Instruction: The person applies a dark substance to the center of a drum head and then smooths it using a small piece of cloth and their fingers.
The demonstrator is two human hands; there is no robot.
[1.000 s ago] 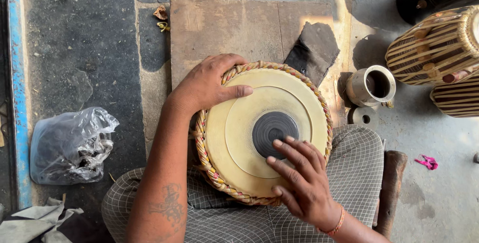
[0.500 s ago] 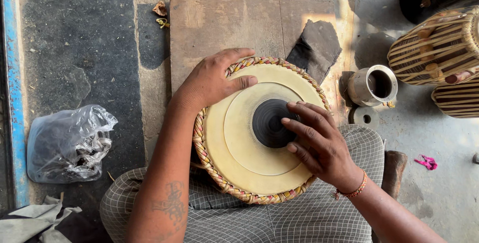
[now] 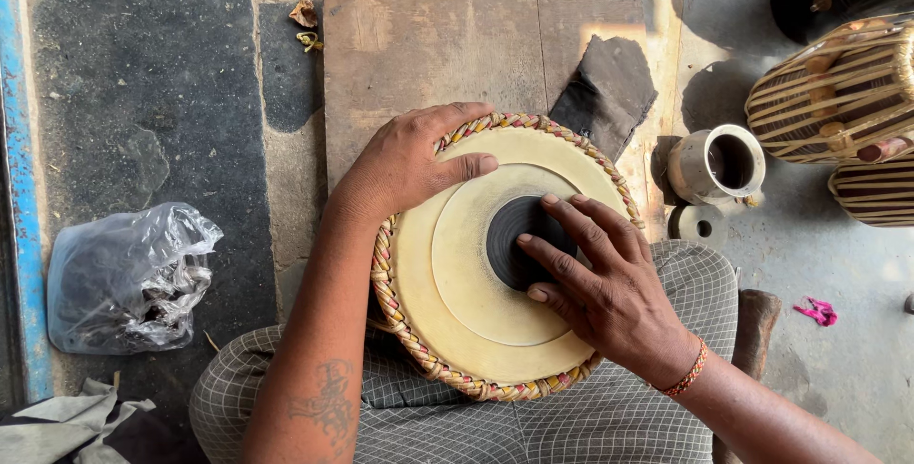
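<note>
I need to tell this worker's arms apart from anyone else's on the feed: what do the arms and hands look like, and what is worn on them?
Both arms are bare, with no sleeves and no gloves. The left hand has a dark tattoo on the inner forearm. The right hand has a thin red and orange beaded bracelet at the wrist. No rings or watch show.

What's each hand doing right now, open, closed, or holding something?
Left hand: open, palm down, gripping the far braided rim of the drum head.
Right hand: open, fingers flat on the black centre patch, holding nothing.
</note>
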